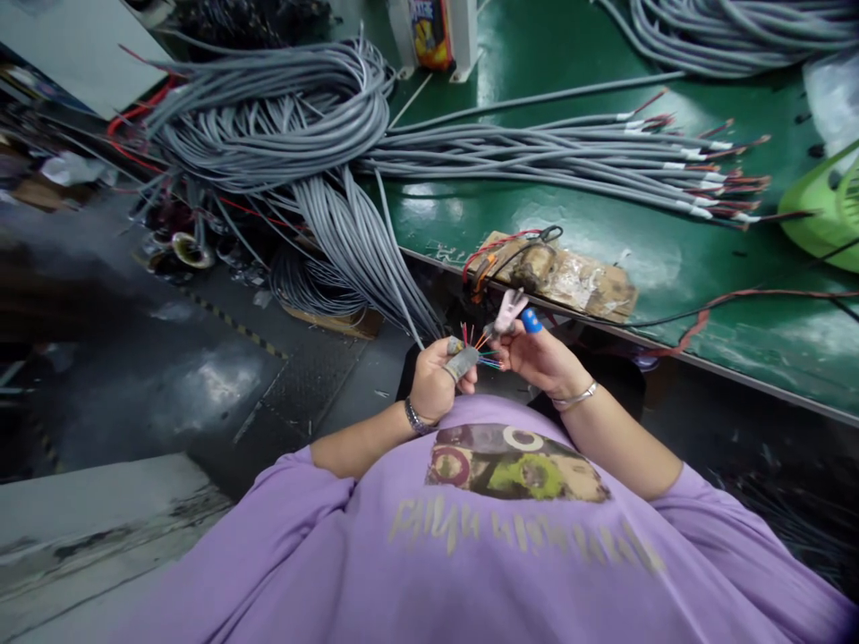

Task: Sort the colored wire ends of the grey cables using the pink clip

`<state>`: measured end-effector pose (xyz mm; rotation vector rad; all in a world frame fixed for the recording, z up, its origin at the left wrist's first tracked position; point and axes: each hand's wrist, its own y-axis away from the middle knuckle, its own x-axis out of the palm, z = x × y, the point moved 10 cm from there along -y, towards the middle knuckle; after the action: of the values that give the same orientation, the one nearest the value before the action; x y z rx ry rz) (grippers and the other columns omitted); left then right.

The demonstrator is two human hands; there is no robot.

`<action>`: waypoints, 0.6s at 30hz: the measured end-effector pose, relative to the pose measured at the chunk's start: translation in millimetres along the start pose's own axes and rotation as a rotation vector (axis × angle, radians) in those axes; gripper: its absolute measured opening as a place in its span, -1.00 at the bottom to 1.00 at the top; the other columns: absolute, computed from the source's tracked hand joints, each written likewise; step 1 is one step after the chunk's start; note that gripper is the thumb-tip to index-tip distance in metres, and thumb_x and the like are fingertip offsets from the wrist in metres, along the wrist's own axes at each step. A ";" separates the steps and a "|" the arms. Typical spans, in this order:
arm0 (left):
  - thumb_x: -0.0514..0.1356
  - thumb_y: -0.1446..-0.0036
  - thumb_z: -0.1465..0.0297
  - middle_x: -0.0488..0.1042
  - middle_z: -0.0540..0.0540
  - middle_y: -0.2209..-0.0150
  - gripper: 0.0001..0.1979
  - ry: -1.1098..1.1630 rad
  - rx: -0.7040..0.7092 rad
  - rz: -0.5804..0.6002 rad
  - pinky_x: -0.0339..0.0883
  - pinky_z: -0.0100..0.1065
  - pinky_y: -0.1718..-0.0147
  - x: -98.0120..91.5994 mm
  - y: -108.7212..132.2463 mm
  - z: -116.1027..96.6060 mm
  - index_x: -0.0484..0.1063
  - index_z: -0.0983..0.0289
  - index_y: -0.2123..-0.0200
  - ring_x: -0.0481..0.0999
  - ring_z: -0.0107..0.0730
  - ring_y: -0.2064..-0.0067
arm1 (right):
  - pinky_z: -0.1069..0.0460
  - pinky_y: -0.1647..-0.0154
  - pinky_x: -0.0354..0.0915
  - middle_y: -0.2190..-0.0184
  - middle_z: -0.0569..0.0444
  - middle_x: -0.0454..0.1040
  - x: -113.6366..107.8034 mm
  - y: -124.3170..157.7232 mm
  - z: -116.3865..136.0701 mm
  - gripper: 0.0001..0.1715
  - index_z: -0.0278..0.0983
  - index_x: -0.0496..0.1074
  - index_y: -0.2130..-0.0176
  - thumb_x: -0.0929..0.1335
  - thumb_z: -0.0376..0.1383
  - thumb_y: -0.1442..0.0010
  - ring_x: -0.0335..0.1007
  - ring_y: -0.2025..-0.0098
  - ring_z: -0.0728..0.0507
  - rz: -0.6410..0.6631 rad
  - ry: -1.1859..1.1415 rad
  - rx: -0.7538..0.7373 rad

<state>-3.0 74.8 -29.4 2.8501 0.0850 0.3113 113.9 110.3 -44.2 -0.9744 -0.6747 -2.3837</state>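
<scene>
My left hand (435, 383), with wrapped or covered fingertips, is closed round the end of a cable. Thin coloured wires (489, 361), among them red, orange, green and blue, fan out of its grip. My right hand (542, 360) is right beside them, its thumb and fingers drawn together at the wires. One right finger wears a pale pinkish cover (508, 310) and another a blue cover (531, 320). Exactly which wire the right fingertips pinch is too small to tell. Both hands are in front of my body, just below the table edge.
Grey cables (282, 125) lie coiled on the green table (671, 259), their stripped ends (725, 183) pointing right. More cable (369, 241) hangs over the edge. A wooden block with a taped device (557, 277) sits at the edge. A light-green plastic object (822, 210) stands right.
</scene>
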 end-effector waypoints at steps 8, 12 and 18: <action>0.34 0.02 0.11 0.45 -0.04 0.62 -0.64 -0.112 -0.042 0.087 0.25 -0.54 0.70 10.6 -1.1 5.9 0.38 0.29 0.48 0.37 -0.57 0.68 | 0.12 0.58 0.22 0.62 0.17 0.38 -1.3 9.9 7.0 -0.57 -0.31 0.49 0.45 0.59 -0.06 0.14 0.21 0.59 0.05 -0.024 0.325 0.031; 0.39 0.07 0.17 0.46 0.00 0.63 -0.65 -0.222 -0.169 0.260 0.30 -0.51 0.67 29.4 1.8 13.8 0.38 0.32 0.50 0.41 -0.52 0.67 | 0.13 0.59 0.13 0.64 0.20 0.37 1.4 6.8 15.1 -0.62 -0.32 0.46 0.50 0.59 -0.14 0.19 0.16 0.62 0.08 -0.084 0.381 -0.033; 0.39 0.09 0.22 0.45 0.02 0.65 -0.65 -0.250 -0.303 0.353 0.28 -0.52 0.69 39.9 5.0 22.8 0.34 0.32 0.54 0.40 -0.53 0.69 | 0.10 0.52 0.23 0.59 0.18 0.45 0.3 4.1 13.0 -0.61 -0.30 0.45 0.46 0.60 -0.16 0.20 0.28 0.58 0.05 -0.128 0.338 -0.033</action>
<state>41.1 67.5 -41.3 2.5634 -0.4765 0.0284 122.7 114.9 -34.8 -0.5317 -0.5846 -2.5933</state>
